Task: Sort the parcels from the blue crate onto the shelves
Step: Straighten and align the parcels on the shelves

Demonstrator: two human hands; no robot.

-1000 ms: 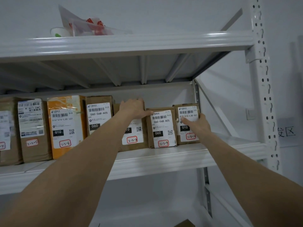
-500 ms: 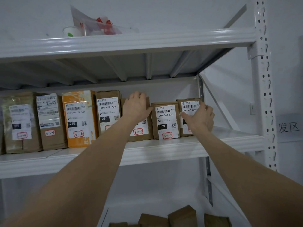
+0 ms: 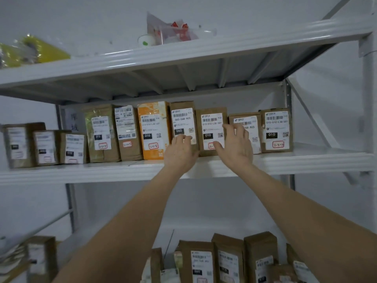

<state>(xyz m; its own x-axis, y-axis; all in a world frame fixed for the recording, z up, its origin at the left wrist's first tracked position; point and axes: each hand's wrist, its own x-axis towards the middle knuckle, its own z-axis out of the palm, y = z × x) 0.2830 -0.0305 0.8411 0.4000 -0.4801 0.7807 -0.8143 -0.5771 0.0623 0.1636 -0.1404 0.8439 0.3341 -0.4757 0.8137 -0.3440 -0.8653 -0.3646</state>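
Several brown cardboard parcels with white labels stand in a row on the middle shelf (image 3: pixel 306 160). My left hand (image 3: pixel 180 153) is in front of the lower part of the tall parcel marked 060 (image 3: pixel 182 117), fingers loosely bent and holding nothing. My right hand (image 3: pixel 234 146) has its fingers spread in front of the parcel marked 010 (image 3: pixel 211 121) and the shorter one beside it (image 3: pixel 244 121), gripping neither. Another 010 parcel (image 3: pixel 276 127) ends the row on the right. An orange parcel (image 3: pixel 153 129) stands left of my left hand. The blue crate is out of view.
The top shelf carries a clear plastic bag (image 3: pixel 171 29) and a yellow packet (image 3: pixel 40 50). More parcels (image 3: pixel 228 260) stand on the shelf below. A white perforated post (image 3: pixel 369 99) bounds the rack on the right. Bare shelf lies right of the last parcel.
Both hands have come off the parcels and dropped lower in front of the row. My right hand shifted left, away from the end parcel. The view has pulled back and shows more shelves.
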